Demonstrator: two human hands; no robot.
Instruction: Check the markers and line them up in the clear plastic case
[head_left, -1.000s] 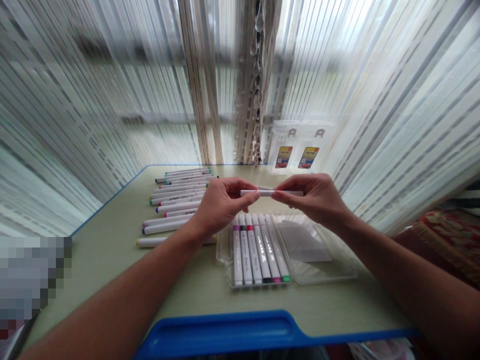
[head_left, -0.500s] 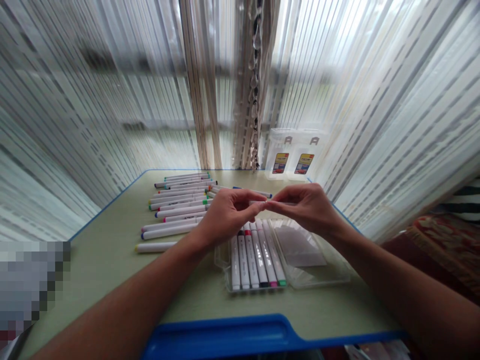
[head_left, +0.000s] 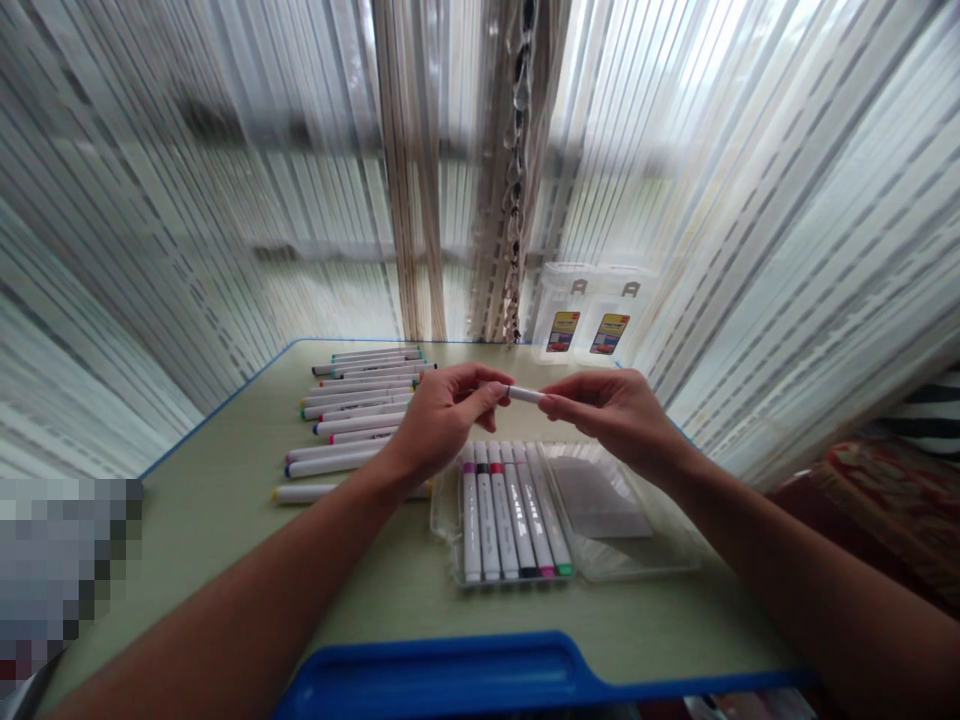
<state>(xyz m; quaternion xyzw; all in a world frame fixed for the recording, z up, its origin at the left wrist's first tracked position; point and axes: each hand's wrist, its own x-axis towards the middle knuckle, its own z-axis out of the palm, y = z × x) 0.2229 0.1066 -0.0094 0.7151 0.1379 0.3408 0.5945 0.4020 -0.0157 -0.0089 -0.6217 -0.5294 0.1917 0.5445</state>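
Observation:
A white marker (head_left: 526, 395) is held level between both hands above the table. My left hand (head_left: 454, 410) pinches its left end, and my right hand (head_left: 604, 408) grips its right end with thumb and fingers. Below the hands lies an open clear plastic case (head_left: 634, 560), its left half filled with a row of white markers (head_left: 504, 520) with purple, black, red, pink and green ends. Left of my left hand, several loose white markers (head_left: 352, 410) lie sideways in a column. My left hand and forearm cover some of their right ends.
Two clear plastic boxes (head_left: 592, 315) with yellow labels stand at the table's back right. A blue tray edge (head_left: 442, 670) runs along the front. Stringed curtains (head_left: 322, 180) hang behind the table. At the right is a patterned red cloth (head_left: 892, 490).
My hands have drawn apart slightly, and more of the white marker shows between them. My left hand has shifted left, uncovering the purple end of a marker in the case.

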